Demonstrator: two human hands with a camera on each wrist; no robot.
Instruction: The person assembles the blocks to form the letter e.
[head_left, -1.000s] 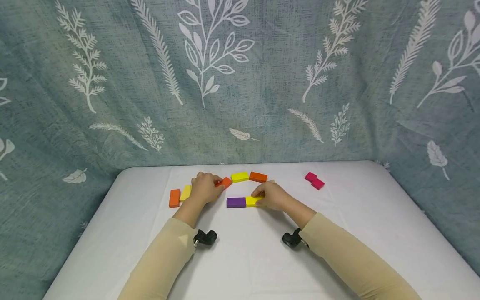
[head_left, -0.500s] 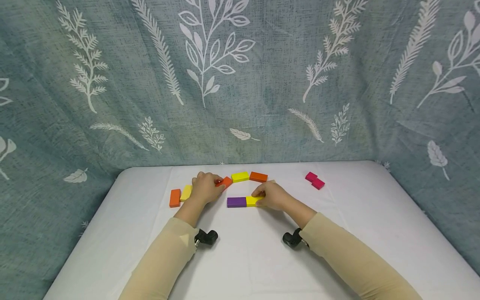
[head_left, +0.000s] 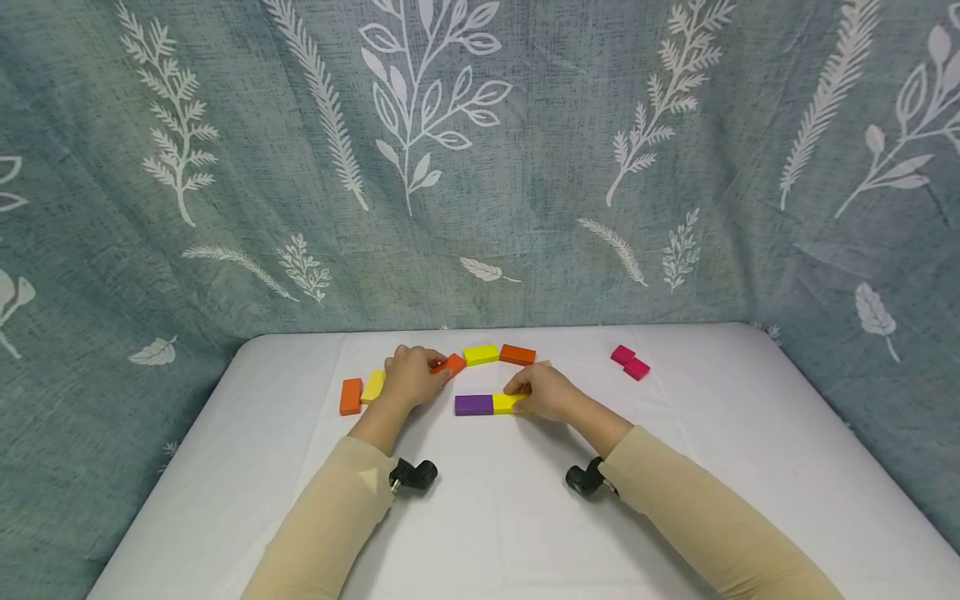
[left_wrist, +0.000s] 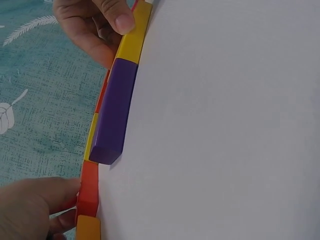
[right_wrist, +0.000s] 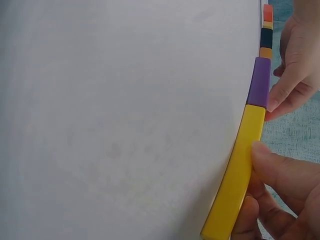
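Left fingers [left_wrist: 64, 192] pinch an orange block [head_left: 453, 365], right fingers [right_wrist: 272, 159] a yellow block [right_wrist: 236, 170]; the arc [head_left: 482, 355] seems mostly laid, two red blocks [head_left: 637, 368] unused.

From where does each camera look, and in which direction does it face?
Head: worn on the head, facing forward and down; shows left hand, right hand, both sleeves.
Left wrist: worn there, facing the purple block; left hand near, right hand beyond.
Right wrist: worn there, facing the yellow block; right hand near, left hand beyond.
The wrist views share both blocks.
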